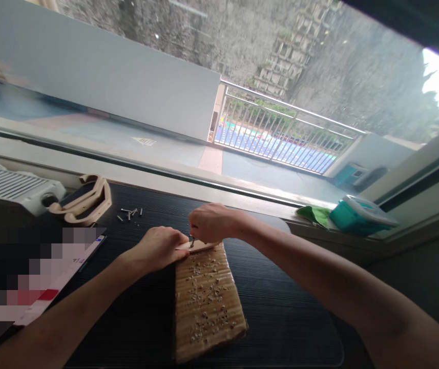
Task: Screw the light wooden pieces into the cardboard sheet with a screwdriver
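My left hand [164,248] is closed, its thumb and fingers pinching the left end of a flat, pale wooden piece [204,247]. The wood lies on the far end of a corrugated cardboard block [209,297], whose top is dotted with many small torn holes. My right hand [212,222] is curled in a fist just above the wood. From beneath it a thin metal piece [192,241] points down onto the wood, close to my left fingertips. Its upper part is hidden in the fist, so its exact kind cannot be made out.
Several screws [130,213] lie loose on the dark table [273,287]. Curved wooden parts [84,205] rest at the back left beside a white slatted appliance [19,187]. A partly blurred screen or sheet [65,277] is at left. By the window, a green cloth [315,215] adjoins a teal box [361,215].
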A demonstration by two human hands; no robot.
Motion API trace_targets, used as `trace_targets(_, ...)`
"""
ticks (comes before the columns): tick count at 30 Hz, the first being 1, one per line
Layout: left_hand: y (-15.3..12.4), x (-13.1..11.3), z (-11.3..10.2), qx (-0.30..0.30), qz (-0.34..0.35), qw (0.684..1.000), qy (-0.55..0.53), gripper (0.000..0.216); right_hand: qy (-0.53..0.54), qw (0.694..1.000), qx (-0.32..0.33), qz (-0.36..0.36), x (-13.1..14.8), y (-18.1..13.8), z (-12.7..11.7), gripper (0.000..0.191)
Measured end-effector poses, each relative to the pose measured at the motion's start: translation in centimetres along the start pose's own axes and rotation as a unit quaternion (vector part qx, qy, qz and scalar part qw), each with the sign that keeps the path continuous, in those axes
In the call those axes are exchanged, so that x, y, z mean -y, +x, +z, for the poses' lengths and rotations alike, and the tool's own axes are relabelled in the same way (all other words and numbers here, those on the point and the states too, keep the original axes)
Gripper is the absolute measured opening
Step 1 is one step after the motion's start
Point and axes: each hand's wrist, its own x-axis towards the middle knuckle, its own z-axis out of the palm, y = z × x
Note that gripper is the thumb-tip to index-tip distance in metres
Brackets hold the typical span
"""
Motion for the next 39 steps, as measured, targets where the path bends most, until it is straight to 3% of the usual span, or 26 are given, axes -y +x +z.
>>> trace_targets(7,-0.2,0.0,0.0,0.001,0.004,1.0,0.006,0.026,-0.02,0.999,-0.011,0.032,0.7,-0.4,-0.8,0.03)
trace_targets(12,-0.1,0.0,0.1,0.003,-0.002,1.0,0.001,0.026,-0.052,0.999,-0.008,-0.013,1.5,-1.6,-1.7,0.027)
trace_targets(17,-0.2,0.2,0.2,-0.009,0.003,1.0,-0.009,0.027,-0.044,0.998,-0.011,-0.045,1.0,-1.4,-1.1,0.022)
trace_targets(25,-0.4,-0.3,-0.4,0.002,-0.005,1.0,-0.019,0.027,0.028,0.997,-0.052,0.056,-0.2,-0.4,0.6,0.034)
trace_targets(34,-0.4,-0.3,-0.4,0.006,-0.001,1.0,-0.009,0.027,-0.044,0.999,-0.02,-0.013,0.9,-1.6,-1.1,0.025)
trace_targets(39,-0.2,-0.2,-0.1,0.003,0.002,1.0,-0.013,0.026,-0.074,0.997,0.007,0.005,0.8,-0.6,0.1,0.023)
